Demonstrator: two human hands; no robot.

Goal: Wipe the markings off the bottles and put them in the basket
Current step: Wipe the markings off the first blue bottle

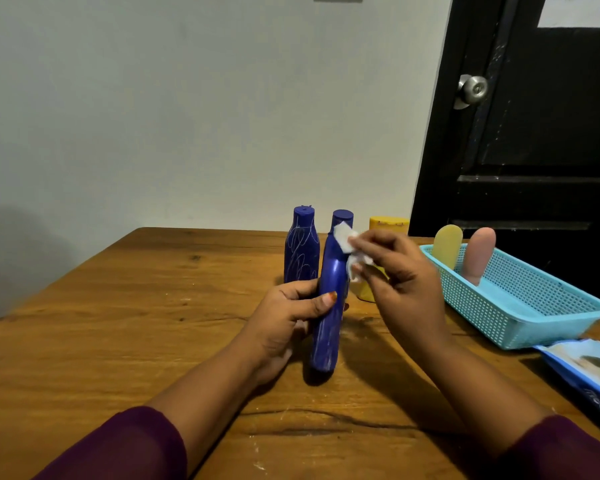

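Left hand (284, 313) grips the blue bottle (324, 341) round its middle, thumb across the front, base down toward the counter (118, 323). Faint white scribbles show on the lower body.

Right hand (406, 282) pinches a white wipe (343, 237) at this bottle's neck.

Just beyond the left hand: second blue bottle (301, 247), upright, heavily scribbled.

Behind the right hand: yellow bottle (387, 223), partly hidden.

Right of the right hand: turquoise basket (520, 306) holding a pale yellow bottle (447, 247) and a pink bottle (478, 254) at its far end.

A wipe pack (586, 372) lies beside the basket's near end.

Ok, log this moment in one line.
left hand: grips blue bottle | right hand: pinches wipe at neck | basket: two bottles inside | scribbled bottle: upright behind
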